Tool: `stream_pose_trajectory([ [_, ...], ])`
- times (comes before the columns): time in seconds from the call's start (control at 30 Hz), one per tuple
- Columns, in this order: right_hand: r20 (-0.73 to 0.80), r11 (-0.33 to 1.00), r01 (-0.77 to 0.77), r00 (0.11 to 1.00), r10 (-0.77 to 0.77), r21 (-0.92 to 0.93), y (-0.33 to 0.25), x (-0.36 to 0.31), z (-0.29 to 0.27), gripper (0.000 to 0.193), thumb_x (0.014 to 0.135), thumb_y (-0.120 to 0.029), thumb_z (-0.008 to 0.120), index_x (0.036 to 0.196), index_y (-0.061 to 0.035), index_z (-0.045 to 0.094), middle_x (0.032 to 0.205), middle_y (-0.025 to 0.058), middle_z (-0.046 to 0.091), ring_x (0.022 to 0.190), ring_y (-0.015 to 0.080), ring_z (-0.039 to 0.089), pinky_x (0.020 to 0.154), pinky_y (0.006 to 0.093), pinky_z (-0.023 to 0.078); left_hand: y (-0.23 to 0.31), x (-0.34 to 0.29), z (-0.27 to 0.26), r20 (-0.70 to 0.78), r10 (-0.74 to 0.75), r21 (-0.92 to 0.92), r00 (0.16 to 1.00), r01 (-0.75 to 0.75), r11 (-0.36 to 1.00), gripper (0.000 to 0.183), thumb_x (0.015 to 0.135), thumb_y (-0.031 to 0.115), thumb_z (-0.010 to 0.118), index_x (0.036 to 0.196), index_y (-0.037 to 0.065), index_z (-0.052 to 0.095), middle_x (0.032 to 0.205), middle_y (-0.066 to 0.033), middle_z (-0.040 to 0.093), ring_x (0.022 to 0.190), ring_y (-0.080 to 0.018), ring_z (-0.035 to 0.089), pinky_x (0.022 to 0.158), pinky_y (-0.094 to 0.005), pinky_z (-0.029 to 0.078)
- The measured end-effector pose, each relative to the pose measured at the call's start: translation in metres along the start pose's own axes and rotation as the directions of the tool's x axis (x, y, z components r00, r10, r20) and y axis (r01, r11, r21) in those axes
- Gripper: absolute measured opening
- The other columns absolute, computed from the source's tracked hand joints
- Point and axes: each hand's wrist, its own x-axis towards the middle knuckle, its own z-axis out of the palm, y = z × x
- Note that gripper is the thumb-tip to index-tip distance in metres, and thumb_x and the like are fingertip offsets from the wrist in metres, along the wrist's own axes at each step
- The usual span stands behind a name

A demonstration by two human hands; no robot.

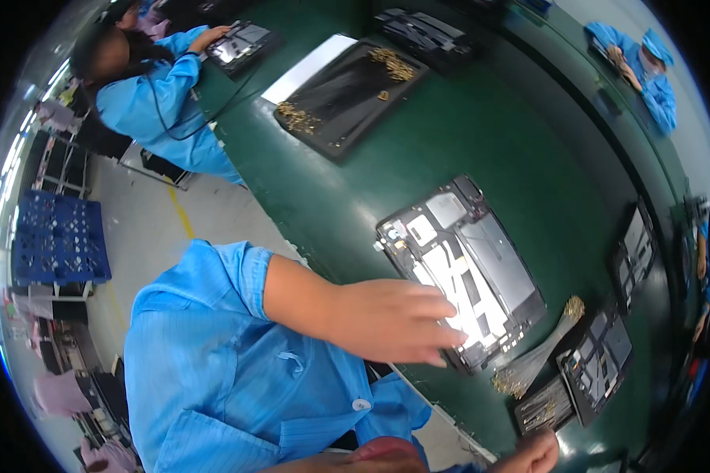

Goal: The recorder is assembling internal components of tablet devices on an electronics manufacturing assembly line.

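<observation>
An opened tablet-like device (501, 256) lies on the green table in front of me, its dark battery area, metal plates and boards exposed. My left hand (394, 322) reaches over its near left edge. The fingers are stretched out and slightly apart, with the tips on or just above the bright inner part. At the lower edge of the view, my right hand (532, 453) is closed, beside a small dark tray of thin parts (546, 408). Whatever its fingers may hold is hidden. A bundle of thin cables with gold-coloured ends (540, 351) lies between the device and that tray.
Another opened device (597, 366) rests against the small tray, and one more (635, 252) lies farther right. A black tray (347, 102) with gold-coloured small parts sits farther up the table, near stacked devices (426, 39). Co-workers in blue (162, 102) sit along the table.
</observation>
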Motion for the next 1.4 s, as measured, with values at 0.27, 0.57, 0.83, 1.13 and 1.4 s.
stream_pose_trajectory([
  [0.27,0.927,0.832,-0.496,0.371,-0.053,0.247,-0.037,-0.002,0.080,0.017,0.078,-0.018,0.057,0.084,-0.0013,0.058,0.071,0.0043,0.057,0.062,0.0128,0.053,0.057,0.0239,0.042,0.008,0.005,0.010,-0.125,0.341,0.338,0.932,-0.283,0.897,0.029,0.064,0.013,0.056,0.093,0.017,0.058,0.102,-0.0115,0.046,0.097,-0.0332,0.043,0.074,-0.0398,0.043],
  [0.57,0.983,0.709,-0.682,0.154,-0.098,0.177,-0.010,-0.004,0.082,0.017,0.078,-0.018,0.059,0.082,-0.0017,0.058,0.067,-0.0003,0.052,0.060,0.0042,0.045,0.053,0.0185,0.038,0.006,0.006,0.022,0.018,0.358,0.301,0.934,-0.346,0.888,0.025,0.065,0.014,0.055,0.091,0.017,0.059,0.100,-0.0098,0.047,0.097,-0.0321,0.043,0.076,-0.0386,0.042],
  [0.83,0.779,0.454,-0.736,0.613,0.133,0.502,-0.009,-0.002,0.097,0.018,0.083,-0.019,0.049,0.092,-0.0028,0.050,0.076,0.0088,0.056,0.057,0.0104,0.048,0.049,0.0205,0.040,-0.013,0.020,0.038,-0.086,0.234,0.379,0.969,-0.185,0.907,0.026,0.060,0.004,0.061,0.086,0.004,0.056,0.092,-0.0097,0.049,0.094,-0.0324,0.044,0.072,-0.0407,0.039],
  [1.13,0.167,0.673,-0.177,0.983,0.080,0.718,-0.014,-0.009,0.126,0.046,0.087,-0.039,0.032,0.110,0.0011,0.032,0.090,0.0144,0.054,0.076,0.0192,0.052,0.066,0.0306,0.044,-0.020,0.024,0.040,0.019,0.114,0.397,0.993,-0.113,0.911,0.022,0.063,0.007,0.059,0.085,0.005,0.056,0.089,-0.0063,0.053,0.094,-0.0265,0.047,0.078,-0.0375,0.036],
  [1.4,-0.011,0.672,0.142,0.981,-0.195,0.727,-0.004,-0.017,0.144,0.028,0.088,-0.025,0.034,0.104,-0.0025,0.037,0.093,0.0171,0.054,0.075,0.0200,0.055,0.065,0.0293,0.046,-0.018,0.023,0.043,-0.002,0.109,0.405,0.994,-0.099,0.909,0.021,0.064,0.009,0.059,0.085,0.006,0.057,0.089,-0.0054,0.054,0.094,-0.0253,0.047,0.078,-0.0370,0.036],
])
